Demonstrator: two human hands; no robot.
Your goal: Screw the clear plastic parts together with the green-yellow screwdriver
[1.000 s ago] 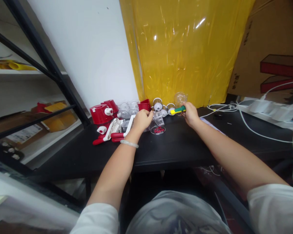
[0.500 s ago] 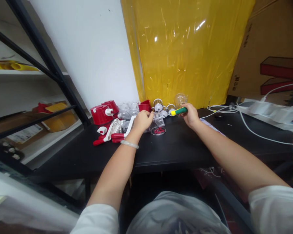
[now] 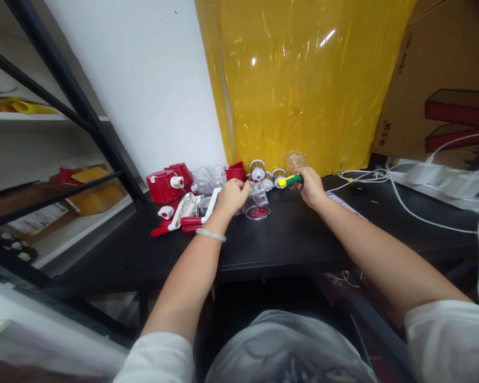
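Observation:
My right hand [image 3: 312, 187] is closed round the green and yellow handle of a screwdriver [image 3: 290, 181]. Its thin shaft points left, toward the fingertips of my left hand [image 3: 233, 196]. The left fingers are pinched together beside a clear plastic part [image 3: 259, 194]; what they grip is mostly hidden behind the hand. Just in front of it lies a round clear dish [image 3: 258, 213] with small red pieces inside. Left of my left wrist are white parts with red handles [image 3: 187, 210]. Round metal-rimmed drums [image 3: 257, 170] lie behind the screwdriver.
Red plastic housings [image 3: 163, 186], several clear cups [image 3: 209, 178] and a red hopper-like part [image 3: 235, 171] crowd the back of the black table [image 3: 279, 247]. White cables [image 3: 415, 213] and a power strip [image 3: 443, 178] lie at right. A black metal frame [image 3: 75, 101] rises at left.
The screwdriver and my right hand have shifted very slightly left in the picture, along with the whole view. Both hands keep their grips.

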